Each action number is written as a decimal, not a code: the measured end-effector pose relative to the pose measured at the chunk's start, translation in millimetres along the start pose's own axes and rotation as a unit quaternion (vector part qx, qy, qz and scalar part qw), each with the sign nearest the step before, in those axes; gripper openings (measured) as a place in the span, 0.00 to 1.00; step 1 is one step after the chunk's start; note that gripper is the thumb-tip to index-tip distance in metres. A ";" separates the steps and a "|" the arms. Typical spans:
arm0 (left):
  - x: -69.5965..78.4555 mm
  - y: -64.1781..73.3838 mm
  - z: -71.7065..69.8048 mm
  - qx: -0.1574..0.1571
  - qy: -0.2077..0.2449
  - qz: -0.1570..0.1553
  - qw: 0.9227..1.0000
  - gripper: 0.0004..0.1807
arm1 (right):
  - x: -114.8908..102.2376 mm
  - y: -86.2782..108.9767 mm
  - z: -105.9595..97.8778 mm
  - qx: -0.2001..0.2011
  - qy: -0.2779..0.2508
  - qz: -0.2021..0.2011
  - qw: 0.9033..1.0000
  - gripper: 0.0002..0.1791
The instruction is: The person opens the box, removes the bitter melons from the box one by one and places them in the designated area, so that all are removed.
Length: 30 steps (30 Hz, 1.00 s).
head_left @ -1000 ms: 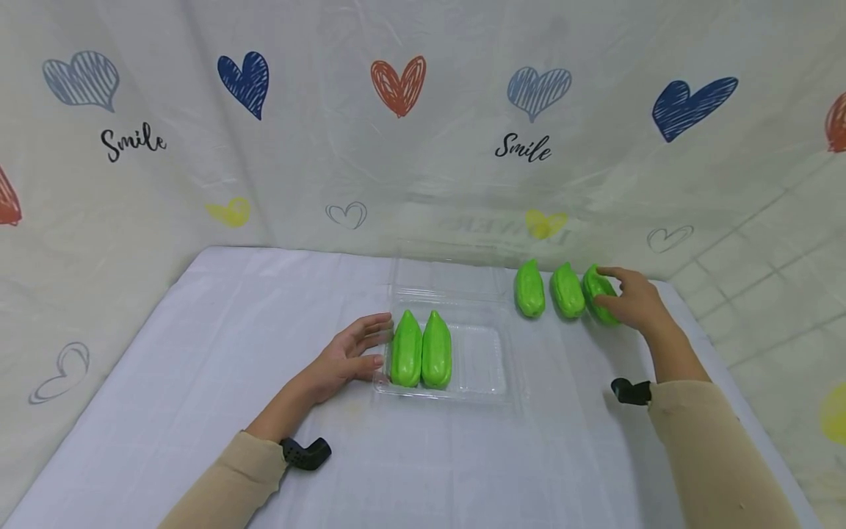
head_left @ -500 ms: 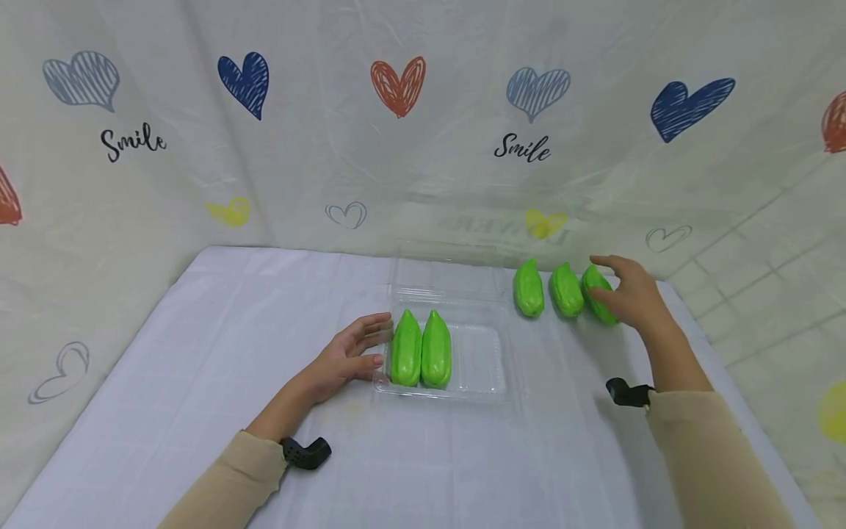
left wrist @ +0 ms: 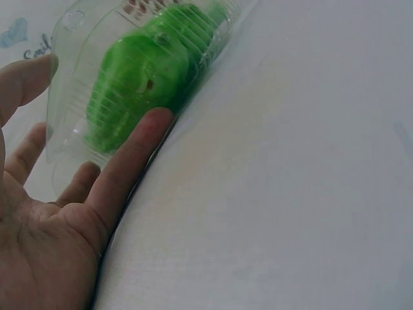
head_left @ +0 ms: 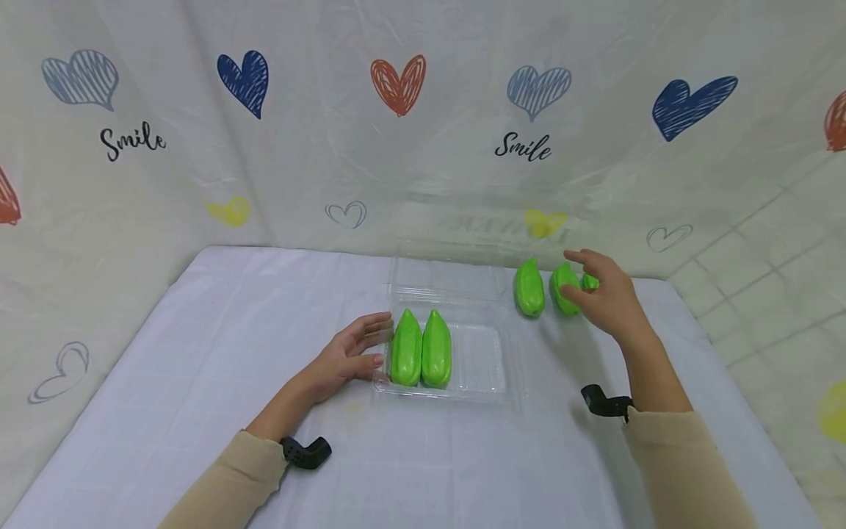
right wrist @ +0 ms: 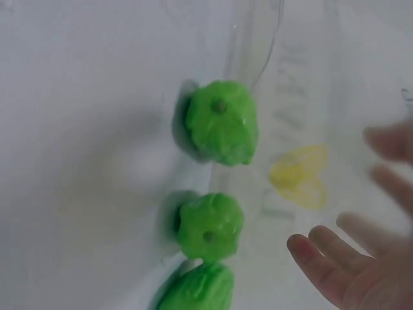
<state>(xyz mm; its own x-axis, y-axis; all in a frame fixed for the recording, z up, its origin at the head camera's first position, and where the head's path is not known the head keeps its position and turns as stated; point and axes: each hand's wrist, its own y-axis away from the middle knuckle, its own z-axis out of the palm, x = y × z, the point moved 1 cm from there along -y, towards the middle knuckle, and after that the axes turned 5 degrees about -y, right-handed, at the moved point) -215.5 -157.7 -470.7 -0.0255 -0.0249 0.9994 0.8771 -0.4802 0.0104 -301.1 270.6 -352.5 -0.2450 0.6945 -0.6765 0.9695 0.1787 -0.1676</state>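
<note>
A clear plastic clamshell box lies with its lid raised behind it. Two green, stubby cucumber-like vegetables lie side by side in its left half. At its left wall is my left hand; in the left wrist view its fingers reach out along the clear wall, the thumb touching low down. Right of the box, three similar vegetables stand in a row: the left one, the middle one and the right one, mostly hidden. My right hand hovers over these last two, fingers spread, holding nothing.
A white cloth covers the table. Close behind it hangs a pale curtain printed with hearts and words. The raised clear lid stands between the box and the curtain. Black wrist cameras are strapped to both wrists.
My right hand has come away from the right-hand vegetable and moved left, towards the middle one. The vegetables and the box stay where they were. My left hand has not moved.
</note>
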 end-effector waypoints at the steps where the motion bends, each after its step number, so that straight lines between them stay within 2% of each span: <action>1: 0.2 0.0 0.2 0.000 -0.001 0.000 1.000 0.39 | -2.8 1.8 1.7 0.001 -0.007 -0.002 1.000 0.33; 11: 0.7 0.5 0.4 -0.002 0.006 0.004 1.000 0.39 | -21.8 15.1 24.5 0.002 -0.060 -0.035 0.998 0.33; 16: 0.5 -0.2 0.5 -0.002 0.002 0.004 1.000 0.39 | -28.8 20.0 36.1 -0.008 -0.058 -0.057 0.997 0.33; 30: 2.6 0.3 1.8 -0.001 -0.003 0.000 1.000 0.39 | -47.4 30.8 63.2 -0.050 -0.067 -0.084 0.993 0.33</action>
<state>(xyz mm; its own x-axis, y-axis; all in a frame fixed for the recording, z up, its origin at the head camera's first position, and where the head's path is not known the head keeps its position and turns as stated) -214.4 -156.4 -468.0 -0.0232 -0.0204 0.9995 0.8764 -0.4814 0.0105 -259.3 199.2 -370.9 -0.3940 0.5517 -0.7351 0.9080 0.3574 -0.2185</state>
